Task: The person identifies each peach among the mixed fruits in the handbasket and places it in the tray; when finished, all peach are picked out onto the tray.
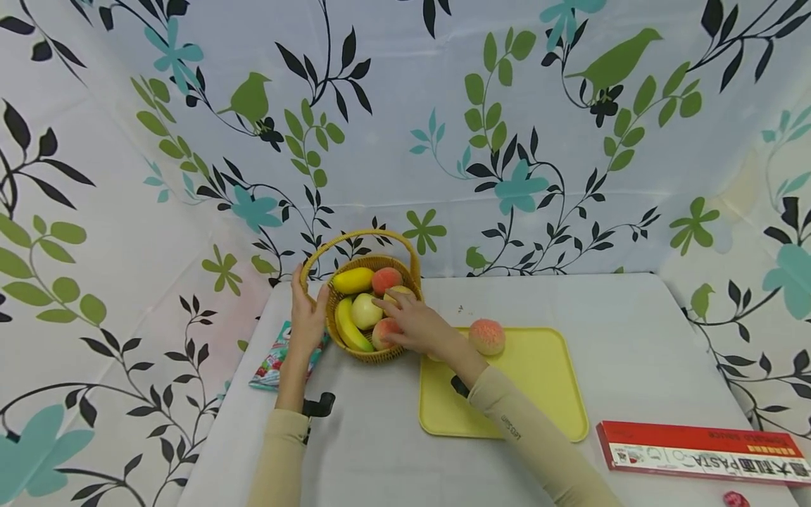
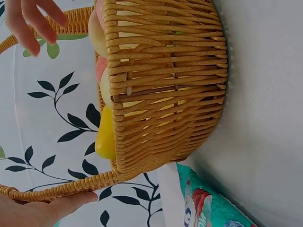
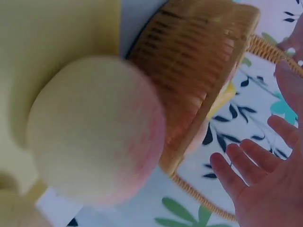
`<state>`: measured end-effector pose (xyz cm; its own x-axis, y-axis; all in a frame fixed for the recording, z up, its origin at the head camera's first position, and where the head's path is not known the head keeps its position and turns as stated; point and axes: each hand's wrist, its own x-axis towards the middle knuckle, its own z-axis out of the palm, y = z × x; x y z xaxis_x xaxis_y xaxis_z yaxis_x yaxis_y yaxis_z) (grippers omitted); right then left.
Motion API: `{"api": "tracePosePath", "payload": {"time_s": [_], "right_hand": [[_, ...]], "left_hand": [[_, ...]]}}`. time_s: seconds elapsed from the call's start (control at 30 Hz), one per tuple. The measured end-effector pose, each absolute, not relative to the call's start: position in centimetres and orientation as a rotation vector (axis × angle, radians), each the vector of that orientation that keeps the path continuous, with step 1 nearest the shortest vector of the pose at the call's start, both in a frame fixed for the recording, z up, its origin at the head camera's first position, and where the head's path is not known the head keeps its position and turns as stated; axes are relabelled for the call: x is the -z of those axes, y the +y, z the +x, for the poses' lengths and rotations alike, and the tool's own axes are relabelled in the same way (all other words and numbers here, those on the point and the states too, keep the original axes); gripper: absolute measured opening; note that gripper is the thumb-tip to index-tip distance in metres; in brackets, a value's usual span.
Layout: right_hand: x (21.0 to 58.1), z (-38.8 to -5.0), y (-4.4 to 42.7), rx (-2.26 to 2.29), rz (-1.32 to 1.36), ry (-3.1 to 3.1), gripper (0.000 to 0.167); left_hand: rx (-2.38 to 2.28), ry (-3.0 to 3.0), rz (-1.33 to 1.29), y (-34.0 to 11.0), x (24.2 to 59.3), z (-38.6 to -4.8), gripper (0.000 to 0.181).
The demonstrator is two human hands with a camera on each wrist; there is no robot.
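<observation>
Left hand (image 1: 307, 318) grips the handle (image 1: 415, 267) of the wicker basket (image 1: 374, 358); right hand (image 1: 418, 324), fingers apart, is over its fruit (image 1: 366, 311). Basket stands on the bench (image 1: 374, 429) beside the yellow tray (image 1: 538, 394), which bears a peach (image 1: 486, 336).

Table (image 1: 367, 436): patterned cloth (image 1: 380, 141) behind. Far left of centre, a basket (image 1: 374, 356); in it, banana (image 1: 350, 327) at left, oblong fruit (image 1: 353, 280) far left, peach (image 1: 386, 279) far right, round fruit (image 1: 366, 311) central, nearer peach (image 1: 383, 332) near right. Left hand (image 1: 307, 317) at the left side of the handle (image 1: 364, 234); right hand (image 1: 415, 324) over the basket's right part. Left of basket, a packet (image 1: 272, 362), partly behind the left forearm. Right of basket and nearer, a tray (image 1: 538, 394), loose peach (image 1: 486, 336) at its far edge. Right of tray, near, a box (image 1: 703, 451); before it, a small item (image 1: 736, 498).
</observation>
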<state>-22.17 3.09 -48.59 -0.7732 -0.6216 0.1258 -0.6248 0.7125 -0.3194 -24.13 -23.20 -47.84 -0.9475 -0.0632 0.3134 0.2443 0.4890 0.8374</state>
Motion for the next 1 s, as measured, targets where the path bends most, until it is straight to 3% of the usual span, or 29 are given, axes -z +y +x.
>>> {"api": "tracePosePath", "payload": {"time_s": [0.43,1.0], "right_hand": [[49.7,-22.3,0.7,-0.604,1.013,-3.002,0.067],[50.4,-22.7,-0.5,-0.538,1.039,-3.075,0.037]], "left_hand": [[1.452,-2.429,-0.158,-23.1,48.3,-24.0,0.074],[1.406,-2.461,-0.127,-23.3,48.0,-23.8,0.076]]}}
